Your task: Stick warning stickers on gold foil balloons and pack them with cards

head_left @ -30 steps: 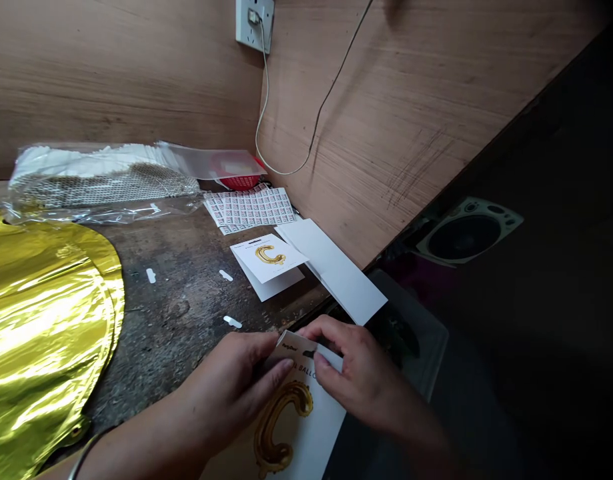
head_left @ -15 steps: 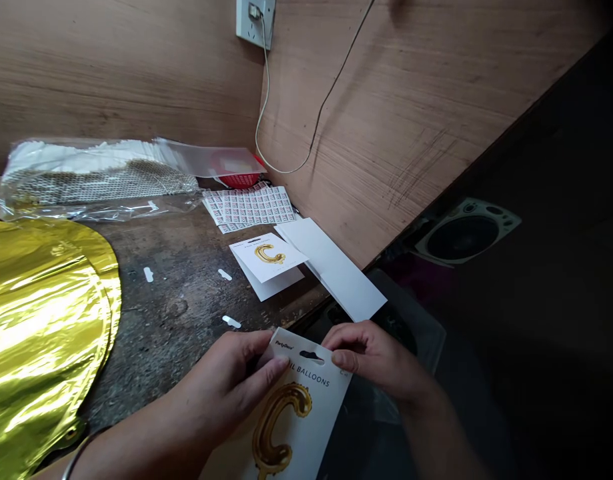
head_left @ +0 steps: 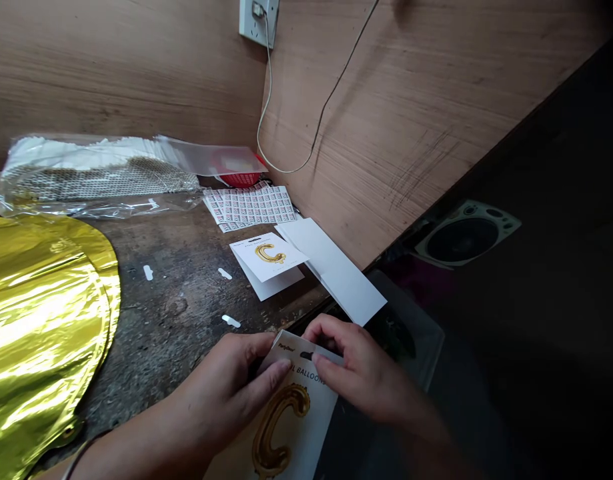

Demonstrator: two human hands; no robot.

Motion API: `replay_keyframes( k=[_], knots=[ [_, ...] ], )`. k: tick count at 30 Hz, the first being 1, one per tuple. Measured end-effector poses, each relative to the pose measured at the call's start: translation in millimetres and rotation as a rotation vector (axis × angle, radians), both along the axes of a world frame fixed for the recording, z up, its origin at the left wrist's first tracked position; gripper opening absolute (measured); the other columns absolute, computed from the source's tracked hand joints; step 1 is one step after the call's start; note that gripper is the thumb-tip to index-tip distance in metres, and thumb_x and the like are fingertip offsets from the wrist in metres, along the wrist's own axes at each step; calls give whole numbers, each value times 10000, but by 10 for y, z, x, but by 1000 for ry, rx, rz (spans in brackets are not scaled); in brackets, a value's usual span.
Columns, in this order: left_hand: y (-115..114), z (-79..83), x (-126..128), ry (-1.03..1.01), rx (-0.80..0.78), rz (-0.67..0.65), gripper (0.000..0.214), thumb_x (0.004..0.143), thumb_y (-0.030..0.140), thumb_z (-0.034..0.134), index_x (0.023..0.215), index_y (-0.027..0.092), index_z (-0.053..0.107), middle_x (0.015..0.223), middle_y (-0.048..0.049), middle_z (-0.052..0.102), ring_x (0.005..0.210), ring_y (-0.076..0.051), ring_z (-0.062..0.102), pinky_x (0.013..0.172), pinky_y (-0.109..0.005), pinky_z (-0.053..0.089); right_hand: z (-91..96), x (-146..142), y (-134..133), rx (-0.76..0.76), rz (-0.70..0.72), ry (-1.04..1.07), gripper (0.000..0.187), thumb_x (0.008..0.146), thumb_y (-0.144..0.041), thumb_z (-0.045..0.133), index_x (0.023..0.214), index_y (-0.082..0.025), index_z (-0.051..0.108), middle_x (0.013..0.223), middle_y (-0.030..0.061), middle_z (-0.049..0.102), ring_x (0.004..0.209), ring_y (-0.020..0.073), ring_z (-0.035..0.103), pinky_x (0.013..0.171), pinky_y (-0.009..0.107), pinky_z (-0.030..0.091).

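A white balloon packaging card printed "FOIL BALLOONS" with a gold letter C is held at the near edge of the table. My left hand grips its upper left corner, thumb on the front. At the top edge, my right hand pinches the card beside the hang hole, thumb in front and fingers behind. A second, folded card with the same gold C lies just beyond. Small white cut-out tabs are scattered on the tabletop.
Gold foil balloons cover the left side. A clear bag of white paper straws lies at the back, near a red basket. Sticker sheets and blank white cards lie along the right wall. A cable hangs from a socket.
My right hand has slid left along the card's top edge, from its right corner to the hang hole. My left hand keeps its grip.
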State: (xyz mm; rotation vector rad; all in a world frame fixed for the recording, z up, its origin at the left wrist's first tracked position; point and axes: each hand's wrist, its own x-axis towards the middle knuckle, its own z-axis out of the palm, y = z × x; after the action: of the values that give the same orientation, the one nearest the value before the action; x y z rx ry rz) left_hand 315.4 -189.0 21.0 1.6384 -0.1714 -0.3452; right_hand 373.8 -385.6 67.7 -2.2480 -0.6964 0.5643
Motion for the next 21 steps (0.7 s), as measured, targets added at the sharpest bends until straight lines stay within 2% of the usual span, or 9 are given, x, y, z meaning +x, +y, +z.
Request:
replay_keyframes(
  k=[3,6,8,9,11,13,16,18,21],
  knots=[
    [23,0,-4,69,-54,-56,334,917,444,488,959,145,631,905,-71,704,817,-234,653,695,-284,521,-13,91,-164,35,15,116,138,872,-266,572,939,-200,672,933,26,690,850,185,628,699,252,458],
    [12,-13,-41,121,-145,-19,341,900,465,522,942,146,636,920,-79,705,853,-253,661,736,-313,527,-239,11,-272,160,-64,371,258,817,-394,672,885,-150,717,877,68,719,826,224,650,715,297,482],
    [-22,-24,-68,160,-243,40,348,870,484,563,918,147,637,905,-81,711,846,-256,666,741,-323,532,-502,-171,-223,369,-222,594,327,749,-440,735,861,-134,713,821,77,725,782,228,663,722,322,499],
    [-37,-27,-71,192,-296,74,361,858,496,574,931,148,638,900,-82,715,835,-255,671,739,-329,535,-637,-277,-164,539,-360,679,373,725,-457,749,934,-152,700,856,72,731,805,228,669,762,339,506],
    [-35,-18,-35,253,-349,131,420,864,530,539,987,140,635,886,-94,724,809,-256,684,726,-343,546,-842,-442,-17,742,-567,813,467,717,-490,744,1052,-174,663,929,85,738,869,243,680,794,365,515],
    [47,9,81,191,-186,170,502,933,540,378,1029,119,633,866,-114,729,772,-251,694,688,-344,555,-881,-433,106,813,-664,770,485,738,-501,722,1088,-177,631,954,103,739,880,254,686,782,378,528],
    [314,39,394,-280,430,277,597,1003,397,97,1113,126,618,983,-134,724,850,-238,692,752,-369,552,-635,40,177,722,-661,313,431,844,-513,600,1135,-196,571,1011,106,725,865,245,689,760,385,545],
    [516,3,621,-453,623,314,461,999,353,214,1244,161,554,1243,-145,634,1159,-288,579,1013,-499,409,-418,577,218,519,-598,-190,385,935,-486,452,1185,-198,513,1120,107,683,911,216,677,792,365,547],
    [703,-162,824,-575,783,173,315,931,294,443,1189,203,600,1319,-113,592,1319,-321,431,1141,-583,144,-296,1346,448,392,-512,-306,312,980,-360,389,1225,-186,471,1173,100,647,959,186,653,834,348,537]
  ],
)
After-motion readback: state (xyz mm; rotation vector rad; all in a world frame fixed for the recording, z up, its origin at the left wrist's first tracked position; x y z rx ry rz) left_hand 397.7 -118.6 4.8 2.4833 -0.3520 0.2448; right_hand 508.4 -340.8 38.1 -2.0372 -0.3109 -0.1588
